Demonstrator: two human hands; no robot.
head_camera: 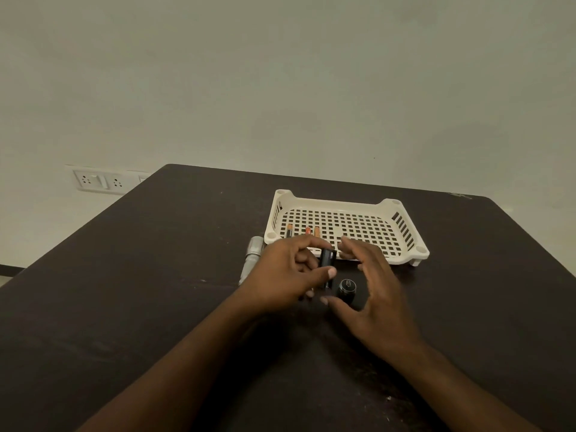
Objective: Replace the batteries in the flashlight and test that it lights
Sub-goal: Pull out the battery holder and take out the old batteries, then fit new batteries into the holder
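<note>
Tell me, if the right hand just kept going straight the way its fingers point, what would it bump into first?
Probably the near rim of the white basket: the right hand hangs open above the black cap, fingers aimed toward the basket. Depth and height are hard to judge from one view, so it might pass over the rim.

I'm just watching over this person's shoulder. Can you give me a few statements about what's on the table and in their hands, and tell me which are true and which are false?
1. The left hand grips a small black part. True.
2. The white tray holds nothing. False: a few batteries lie at its left end.
3. The right hand is shut on the black cap. False: it is open, and the cap stands on the table.
4. A silver flashlight body lies left of the tray. True.
</note>
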